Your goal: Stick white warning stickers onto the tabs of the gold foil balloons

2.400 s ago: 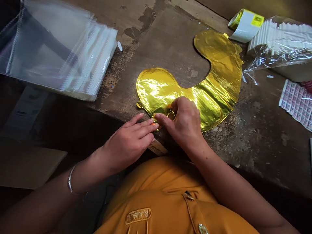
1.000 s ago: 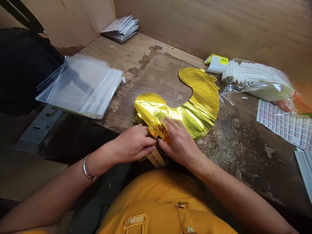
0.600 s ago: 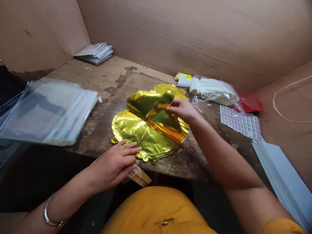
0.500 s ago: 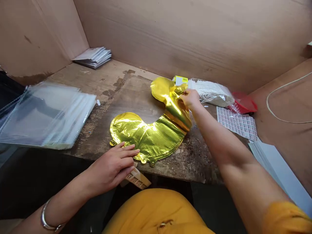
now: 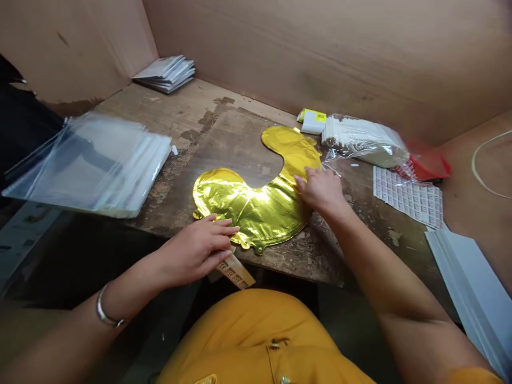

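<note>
A flat gold foil balloon (image 5: 256,200), curved like a crescent, lies spread on the worn wooden table (image 5: 208,122). My left hand (image 5: 198,249) rests at the table's near edge, fingers stretched flat onto the balloon's lower left lobe. My right hand (image 5: 320,188) lies palm down on the balloon's right side, fingers flat and pressing the foil. A small printed card or box (image 5: 234,272) pokes out under my left hand, below the table edge.
A stack of clear plastic sleeves (image 5: 92,162) lies at the left. At the back stand a pile of packets (image 5: 166,73), a yellow label roll (image 5: 312,121) and a bagged white stack (image 5: 362,141). A red dish (image 5: 426,164), a sticker sheet (image 5: 408,194) and white sheets (image 5: 472,290) lie right.
My right hand folded the balloon's far arm over, then laid it back out flat and now presses the right side. My left hand stayed on the near lobe. The view shifted.
</note>
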`<act>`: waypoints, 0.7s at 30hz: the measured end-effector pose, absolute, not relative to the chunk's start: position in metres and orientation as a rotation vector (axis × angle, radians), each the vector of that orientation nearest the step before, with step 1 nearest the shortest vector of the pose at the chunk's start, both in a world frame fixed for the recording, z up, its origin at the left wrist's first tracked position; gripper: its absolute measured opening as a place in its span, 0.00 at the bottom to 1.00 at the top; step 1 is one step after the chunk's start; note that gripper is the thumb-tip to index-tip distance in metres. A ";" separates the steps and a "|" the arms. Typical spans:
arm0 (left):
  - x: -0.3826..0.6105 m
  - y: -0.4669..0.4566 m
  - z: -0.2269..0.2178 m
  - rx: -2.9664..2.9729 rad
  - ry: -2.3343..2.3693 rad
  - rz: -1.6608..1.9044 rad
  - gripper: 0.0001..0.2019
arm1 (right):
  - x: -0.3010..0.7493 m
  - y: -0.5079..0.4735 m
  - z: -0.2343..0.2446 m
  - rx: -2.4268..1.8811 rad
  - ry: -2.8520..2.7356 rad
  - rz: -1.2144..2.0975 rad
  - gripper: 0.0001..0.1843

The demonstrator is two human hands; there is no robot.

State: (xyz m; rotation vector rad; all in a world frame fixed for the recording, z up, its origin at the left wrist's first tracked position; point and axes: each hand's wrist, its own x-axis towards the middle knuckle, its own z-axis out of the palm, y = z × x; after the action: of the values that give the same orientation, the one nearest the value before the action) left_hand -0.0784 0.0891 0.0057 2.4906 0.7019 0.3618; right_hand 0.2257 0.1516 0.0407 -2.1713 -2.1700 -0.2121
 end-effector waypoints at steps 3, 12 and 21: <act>-0.079 0.083 0.013 2.407 0.692 0.458 0.10 | 0.197 0.110 0.057 -1.935 -2.190 -0.218 0.20; -0.073 0.028 0.025 1.192 1.082 0.808 0.10 | 0.127 0.023 0.055 -1.568 -2.122 0.999 0.08; -0.074 0.020 0.010 0.933 1.119 0.797 0.10 | 0.129 0.034 0.052 -1.464 -2.234 0.640 0.08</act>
State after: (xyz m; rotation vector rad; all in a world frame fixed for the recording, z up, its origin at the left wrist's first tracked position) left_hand -0.0739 0.0199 0.0096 0.9328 1.1192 0.7974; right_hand 0.1287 0.0345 0.0517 -1.4643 -2.2338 0.6402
